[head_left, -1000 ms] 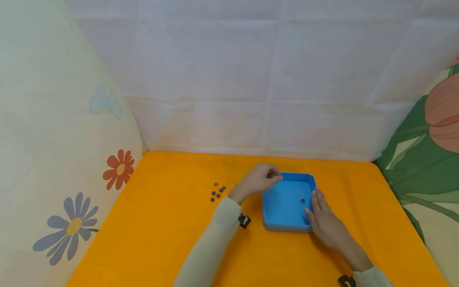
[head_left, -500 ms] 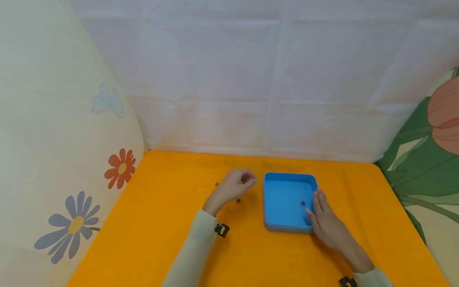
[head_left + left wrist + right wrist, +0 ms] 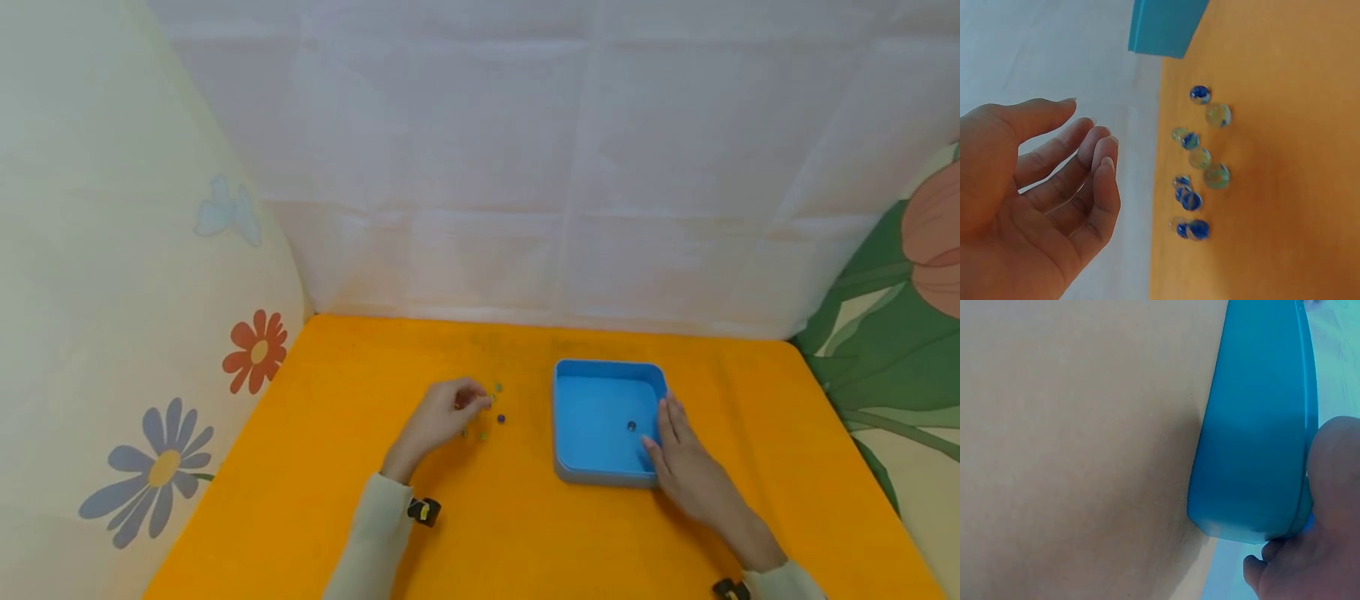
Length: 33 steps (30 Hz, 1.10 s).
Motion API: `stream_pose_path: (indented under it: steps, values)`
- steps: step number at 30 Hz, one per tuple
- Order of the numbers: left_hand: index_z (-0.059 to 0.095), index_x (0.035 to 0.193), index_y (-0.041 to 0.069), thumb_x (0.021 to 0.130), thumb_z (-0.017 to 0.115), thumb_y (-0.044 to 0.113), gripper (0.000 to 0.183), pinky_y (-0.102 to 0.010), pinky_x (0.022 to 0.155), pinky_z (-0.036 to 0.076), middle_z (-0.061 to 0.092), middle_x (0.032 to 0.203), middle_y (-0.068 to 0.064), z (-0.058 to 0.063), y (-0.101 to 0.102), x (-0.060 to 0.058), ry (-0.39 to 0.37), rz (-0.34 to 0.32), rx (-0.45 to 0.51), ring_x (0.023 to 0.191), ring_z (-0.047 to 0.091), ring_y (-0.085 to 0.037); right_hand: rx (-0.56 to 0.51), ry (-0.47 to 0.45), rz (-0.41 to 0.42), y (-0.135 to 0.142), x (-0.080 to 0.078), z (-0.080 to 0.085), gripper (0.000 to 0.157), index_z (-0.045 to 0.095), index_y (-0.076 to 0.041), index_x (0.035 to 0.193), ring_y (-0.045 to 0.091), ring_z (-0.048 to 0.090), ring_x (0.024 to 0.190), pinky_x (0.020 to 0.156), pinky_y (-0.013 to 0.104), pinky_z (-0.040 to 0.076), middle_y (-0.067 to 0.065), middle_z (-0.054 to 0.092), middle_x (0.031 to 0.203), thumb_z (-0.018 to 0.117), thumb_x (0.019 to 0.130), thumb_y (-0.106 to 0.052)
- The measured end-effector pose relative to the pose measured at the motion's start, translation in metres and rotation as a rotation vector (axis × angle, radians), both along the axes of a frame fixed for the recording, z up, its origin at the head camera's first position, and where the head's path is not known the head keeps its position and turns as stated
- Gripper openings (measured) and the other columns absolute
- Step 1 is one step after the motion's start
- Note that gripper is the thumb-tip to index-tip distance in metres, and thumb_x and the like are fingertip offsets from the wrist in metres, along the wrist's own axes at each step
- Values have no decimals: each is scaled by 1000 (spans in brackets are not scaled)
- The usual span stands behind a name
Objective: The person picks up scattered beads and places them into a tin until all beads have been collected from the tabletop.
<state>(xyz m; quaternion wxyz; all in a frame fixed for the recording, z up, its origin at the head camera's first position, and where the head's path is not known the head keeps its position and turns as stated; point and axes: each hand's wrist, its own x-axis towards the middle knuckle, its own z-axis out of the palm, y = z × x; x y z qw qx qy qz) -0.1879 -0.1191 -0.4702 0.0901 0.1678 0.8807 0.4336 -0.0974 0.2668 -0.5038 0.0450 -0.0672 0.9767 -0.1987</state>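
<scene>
My left hand is held over a loose group of glass marbles on the table. In the left wrist view its fingers bend loosely with nothing between them and the thumb, beside the clear marbles with blue, yellow and green swirls. To the right stands a shallow blue box with rounded corners. One dark marble lies on its floor. My right hand holds the box's right wall, thumb over the rim and fingers along the outside; its fingers are partly hidden behind the box in the right wrist view.
An orange cloth covers the table. A pale creased sheet hangs behind it, and flower-printed sheets stand at the sides. Dark camera mounts sit on both wrists.
My left hand has moved leftward from over the box's far left corner to above the marbles. The right hand and the box stay in nearly the same place.
</scene>
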Motion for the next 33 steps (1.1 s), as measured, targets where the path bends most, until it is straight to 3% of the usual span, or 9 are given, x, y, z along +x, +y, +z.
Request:
stream_pose_path:
  steps: [6, 9, 20, 33]
  values:
    - [75, 112, 8, 103, 69, 20, 16, -25, 74, 53, 74, 97, -5, -12, -14, 4, 3, 57, -18, 83, 62, -12, -2, 20, -2, -1, 1, 0, 78, 6, 10, 164, 50, 11, 161, 122, 69, 26, 29, -1, 175, 39, 114, -40]
    - [75, 109, 8, 102, 70, 19, 13, -24, 69, 49, 70, 90, -3, -18, -19, 7, 5, 62, -36, 77, 57, -12, 4, 29, -3, -1, 1, 0, 77, 7, 10, 164, 51, 13, 161, 121, 69, 27, 29, 0, 175, 40, 114, -39]
    - [75, 109, 7, 99, 75, 15, 14, -22, 64, 47, 66, 83, 2, -31, -31, 17, 24, 36, -130, 71, 55, -9, 11, 27, 0, 0, 1, 0, 78, 6, 9, 164, 50, 13, 161, 122, 67, 28, 29, 0, 175, 41, 114, -40]
    - [70, 114, 10, 99, 75, 20, 19, -22, 60, 46, 64, 78, 7, -41, -34, 18, 64, -42, -253, 64, 53, -6, 7, 30, 5, 0, 1, 0, 78, 8, 10, 164, 50, 15, 160, 122, 67, 28, 29, 1, 175, 41, 114, -39]
